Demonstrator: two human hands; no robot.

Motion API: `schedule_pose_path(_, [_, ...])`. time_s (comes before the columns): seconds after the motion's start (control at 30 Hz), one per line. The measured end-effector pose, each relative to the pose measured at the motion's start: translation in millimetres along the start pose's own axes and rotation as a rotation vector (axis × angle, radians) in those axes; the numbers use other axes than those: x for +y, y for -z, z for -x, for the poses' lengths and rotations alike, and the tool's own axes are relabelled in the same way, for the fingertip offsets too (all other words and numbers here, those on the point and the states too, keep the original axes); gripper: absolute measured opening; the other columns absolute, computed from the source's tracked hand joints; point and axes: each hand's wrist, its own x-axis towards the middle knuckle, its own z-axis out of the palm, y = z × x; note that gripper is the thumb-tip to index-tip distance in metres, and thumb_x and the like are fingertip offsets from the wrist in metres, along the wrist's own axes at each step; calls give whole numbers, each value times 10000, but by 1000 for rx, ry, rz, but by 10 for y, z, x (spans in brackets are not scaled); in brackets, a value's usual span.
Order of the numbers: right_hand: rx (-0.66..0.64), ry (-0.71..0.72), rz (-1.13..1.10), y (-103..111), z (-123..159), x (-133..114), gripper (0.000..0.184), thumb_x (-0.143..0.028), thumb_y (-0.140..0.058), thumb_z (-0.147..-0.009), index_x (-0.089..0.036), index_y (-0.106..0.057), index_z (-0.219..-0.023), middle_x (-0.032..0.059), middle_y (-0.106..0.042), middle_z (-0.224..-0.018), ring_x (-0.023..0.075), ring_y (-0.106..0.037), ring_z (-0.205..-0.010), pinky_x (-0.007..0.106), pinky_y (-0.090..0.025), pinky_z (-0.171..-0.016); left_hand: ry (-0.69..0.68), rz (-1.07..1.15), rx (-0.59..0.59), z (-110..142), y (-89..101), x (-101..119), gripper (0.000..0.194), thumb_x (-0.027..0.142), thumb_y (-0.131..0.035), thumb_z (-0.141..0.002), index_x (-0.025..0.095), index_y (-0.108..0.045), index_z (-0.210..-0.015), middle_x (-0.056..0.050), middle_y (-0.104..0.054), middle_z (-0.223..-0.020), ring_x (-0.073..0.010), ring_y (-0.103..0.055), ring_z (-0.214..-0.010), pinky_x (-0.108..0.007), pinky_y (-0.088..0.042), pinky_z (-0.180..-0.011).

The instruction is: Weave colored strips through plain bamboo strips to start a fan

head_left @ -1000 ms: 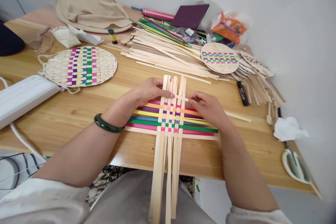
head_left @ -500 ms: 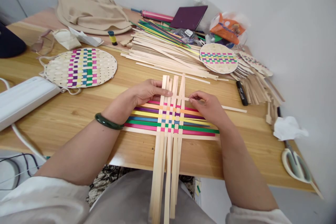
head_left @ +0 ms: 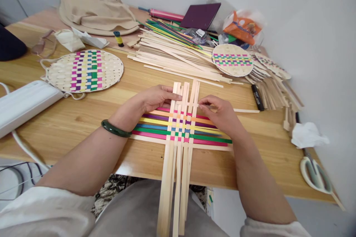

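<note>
A partly woven mat (head_left: 180,129) of pale upright strips and coloured cross strips lies at the table's front edge, its long pale ends hanging over my lap. My left hand (head_left: 159,98) pinches the upper ends of the left pale strips between thumb and fingers. In a pinch, my right hand (head_left: 218,113) holds a narrow pale strip (head_left: 246,110) that runs crosswise among the upright ends, above the top pink strip. Part of this strip is hidden behind the right fingers and the uprights. Coloured strips stick out on both sides, under my wrists.
Loose pale strips (head_left: 175,57) are heaped at the back. Finished woven ovals lie left (head_left: 86,70) and right (head_left: 232,60). A black marker (head_left: 257,97), scissors (head_left: 315,174) under crumpled tissue (head_left: 308,136), a thread spool (head_left: 118,39) and a white power strip (head_left: 27,107) surround the work.
The right-hand upright ends now stand spread further to the right. My right hand has shifted slightly, still pinching the pale cross strip; my left hand keeps its place.
</note>
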Motion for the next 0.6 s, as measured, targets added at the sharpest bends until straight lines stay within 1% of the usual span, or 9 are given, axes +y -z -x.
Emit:
schedule_pose_path(0.13, [-5,-54,80,9,1,31,141,-288,-551,-828,-216,-667,-866,42,-727,-925,195,-638,-857,328,-475,-772,-10,-43,37,17,-10,15,145,174,-819,-625,135,-705,-704,-38,-739,-740,-132,-673,-657,-245,-573,-685])
schedule_pose_path(0.2, [1,-77,126,17,-3,56,136,-291,-549,-832,-211,-658,-831,39,-723,-884,191,-631,-820,323,-462,-752,-19,-68,87,27,-19,31,121,176,-783,-642,140,-671,-665,-24,-713,-684,-128,-660,-617,-243,-566,-654])
schedule_pose_path(0.3, [-11,-89,157,18,-9,72,137,-293,-538,-839,-210,-635,-788,31,-711,-832,183,-615,-777,313,-444,-723,-18,-86,133,27,-32,41,86,139,-722,-632,145,-647,-672,-16,-693,-651,-131,-659,-597,-244,-561,-637])
schedule_pose_path(0.4, [-24,-97,163,8,-12,66,132,-287,-534,-840,-214,-625,-779,24,-707,-826,181,-612,-776,308,-436,-720,-14,-81,106,10,-37,26,118,102,-694,-599,141,-655,-703,-26,-714,-687,-151,-686,-630,-258,-574,-656])
schedule_pose_path(0.5, [-29,-106,165,0,-13,68,133,-287,-534,-838,-215,-622,-771,21,-705,-820,179,-608,-770,302,-430,-714,-40,-65,71,-5,-29,3,137,94,-694,-585,136,-666,-713,-30,-732,-722,-161,-702,-662,-265,-588,-676])
schedule_pose_path(0.6, [-26,-105,159,-4,-10,78,139,-297,-537,-841,-214,-626,-775,21,-705,-825,176,-606,-769,295,-427,-708,-56,-60,72,-10,-22,-9,136,100,-689,-594,137,-672,-724,-28,-735,-729,-158,-702,-657,-266,-595,-677])
